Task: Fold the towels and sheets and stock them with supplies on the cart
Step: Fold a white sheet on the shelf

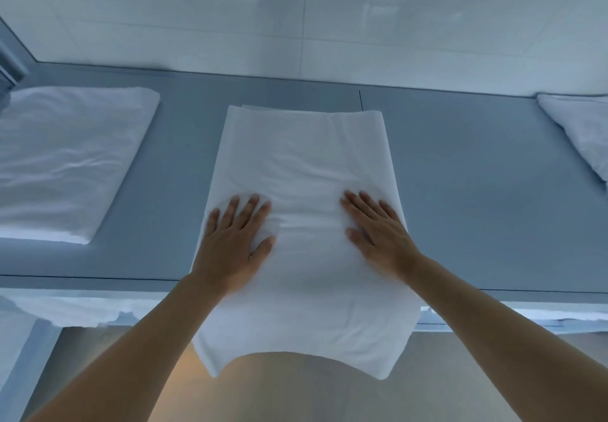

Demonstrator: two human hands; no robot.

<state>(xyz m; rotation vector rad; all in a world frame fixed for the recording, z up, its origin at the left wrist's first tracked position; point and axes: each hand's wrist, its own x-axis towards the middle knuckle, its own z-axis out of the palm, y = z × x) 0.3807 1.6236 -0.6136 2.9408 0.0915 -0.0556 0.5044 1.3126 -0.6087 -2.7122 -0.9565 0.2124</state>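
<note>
A white towel [304, 165], folded into a long strip, lies across the grey table [460, 191] in front of me, and its near end hangs over the front edge. My left hand [235, 240] presses flat on the towel's left side with the fingers spread. On the towel's right side my right hand [378, 229] lies flat in the same way. Neither hand holds anything.
A folded white sheet or towel [65, 161] lies on the table at the left. Another white folded cloth [582, 132] shows at the right edge. More white cloth [82, 311] hangs below the table's front edge at the left. A glossy white wall [296, 10] backs the table.
</note>
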